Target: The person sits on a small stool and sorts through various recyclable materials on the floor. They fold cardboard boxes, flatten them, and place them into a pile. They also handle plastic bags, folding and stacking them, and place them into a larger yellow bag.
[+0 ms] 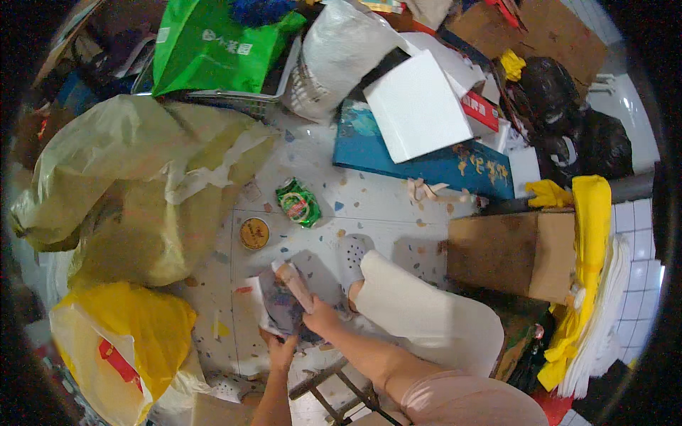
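Low in front of me, my left hand (278,343) grips the lower edge of a grey and white crumpled item (281,303), whose material I cannot tell. My right hand (319,317) is closed around the end of a pale, brownish elongated item (293,282), which lies slanted over the grey one. Beyond my hands, a dented green drink can (298,203) lies on the speckled floor. A round tan lid or tin (254,234) is to its left.
Yellow (160,314) and olive (138,144) plastic bags stand at the left. A green bag (213,58) and white sack (335,58) are at the top. A white panel (418,106) rests on a blue box (357,144). A cardboard box (493,250) stands right; a metal stool frame (341,391) is below.
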Demonstrator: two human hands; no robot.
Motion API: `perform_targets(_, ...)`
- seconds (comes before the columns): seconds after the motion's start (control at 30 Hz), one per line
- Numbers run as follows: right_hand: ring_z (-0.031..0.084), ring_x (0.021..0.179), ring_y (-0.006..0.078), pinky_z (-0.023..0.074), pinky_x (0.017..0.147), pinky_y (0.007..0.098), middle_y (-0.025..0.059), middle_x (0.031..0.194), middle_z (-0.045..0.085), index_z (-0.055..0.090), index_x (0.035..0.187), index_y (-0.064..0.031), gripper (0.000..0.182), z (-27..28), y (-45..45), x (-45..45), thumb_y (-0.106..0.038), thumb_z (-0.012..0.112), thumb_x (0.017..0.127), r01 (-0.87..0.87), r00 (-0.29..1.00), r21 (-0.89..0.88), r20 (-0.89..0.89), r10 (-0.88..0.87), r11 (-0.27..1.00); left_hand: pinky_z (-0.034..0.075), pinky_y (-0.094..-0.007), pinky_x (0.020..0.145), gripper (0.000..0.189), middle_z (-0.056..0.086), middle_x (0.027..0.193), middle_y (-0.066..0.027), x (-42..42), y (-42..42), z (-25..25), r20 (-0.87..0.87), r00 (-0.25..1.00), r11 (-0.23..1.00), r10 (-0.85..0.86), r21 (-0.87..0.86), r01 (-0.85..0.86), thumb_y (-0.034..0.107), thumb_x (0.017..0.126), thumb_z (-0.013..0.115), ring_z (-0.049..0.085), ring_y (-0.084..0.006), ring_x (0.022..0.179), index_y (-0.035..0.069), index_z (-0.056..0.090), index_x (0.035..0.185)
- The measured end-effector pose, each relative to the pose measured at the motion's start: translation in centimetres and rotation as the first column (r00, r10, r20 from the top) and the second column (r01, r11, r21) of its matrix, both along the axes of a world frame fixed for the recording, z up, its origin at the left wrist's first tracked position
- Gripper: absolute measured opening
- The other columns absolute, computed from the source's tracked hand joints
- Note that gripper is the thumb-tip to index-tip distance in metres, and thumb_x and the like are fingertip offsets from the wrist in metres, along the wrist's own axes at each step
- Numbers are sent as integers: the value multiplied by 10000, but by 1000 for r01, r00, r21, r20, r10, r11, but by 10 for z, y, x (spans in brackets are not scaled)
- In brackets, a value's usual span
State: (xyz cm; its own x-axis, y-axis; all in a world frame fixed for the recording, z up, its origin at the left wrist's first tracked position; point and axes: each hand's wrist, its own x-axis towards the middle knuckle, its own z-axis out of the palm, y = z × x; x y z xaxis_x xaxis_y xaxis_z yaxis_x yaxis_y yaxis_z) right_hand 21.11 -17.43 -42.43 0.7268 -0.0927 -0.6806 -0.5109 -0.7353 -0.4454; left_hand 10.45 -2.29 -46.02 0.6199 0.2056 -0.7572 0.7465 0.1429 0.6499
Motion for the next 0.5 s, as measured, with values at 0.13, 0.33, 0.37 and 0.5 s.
perform_targets(0.13,582,1067,304,448,891,400,168,1177,603,479,1292,-31,602,-23,18,-32,-377,644,829,251,965,496,-194,-175,831,354,-425,1006,795,373,1381,-255,53,-2,109,164,935,931,-315,242,272,382,655,799,425,-362,1213,3,420,1242)
perform_targets(0.33,492,1148,196,419,924,351,77,1350,459,371,1399,-46,790,33,41,-7,-490,669,818,506,824,769,-565,46,391,303,-585,999,887,291,1481,-198,57,20,143,-131,792,496,-596,716,491,605,671,697,361,-471,1244,98,422,1345)
perform_targets(0.37,483,1153,195,411,929,349,71,1350,461,384,1395,-51,787,41,42,-4,-503,666,816,448,844,813,-522,123,373,300,-590,996,871,290,1481,-199,60,18,162,-149,778,447,-610,746,493,605,673,696,359,-472,1245,96,439,1331)
perform_targets(0.5,516,1111,195,405,938,343,68,1255,561,514,1313,-51,652,135,33,33,-449,677,823,444,867,831,-493,70,335,283,-600,997,817,267,1494,-215,69,8,204,-162,702,231,-694,873,430,582,697,687,337,-482,1258,71,475,1298)
